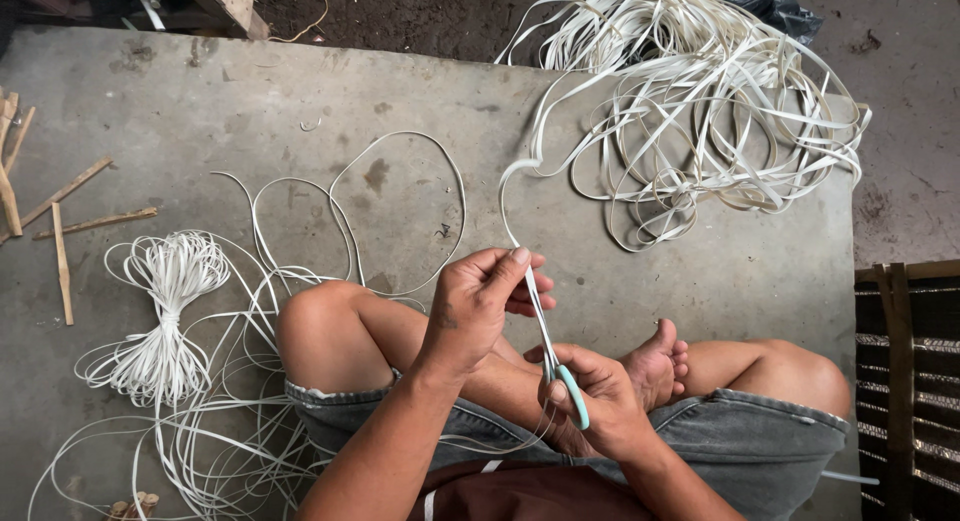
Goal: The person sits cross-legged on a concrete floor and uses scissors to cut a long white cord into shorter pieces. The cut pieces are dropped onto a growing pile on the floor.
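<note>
While the left hand point(480, 306) pinches the white strip point(512, 196) near its end, the right hand point(600, 406) grips the scissors point(556, 356) closed. The strip's long axis runs far-left toward the tangled pile point(700, 111); blades lie along it.

glossy white plastic strips point(700, 111), rough concrete floor point(250, 111)

Bare concrete floor point(700, 271) straight ahead of my knees is open – easy reach. Big tangle of white strips point(700, 111) blocks upper right, tied bundle point(165, 311) plus loose loops crowd my left – wooden sticks point(60, 221) further out.
</note>
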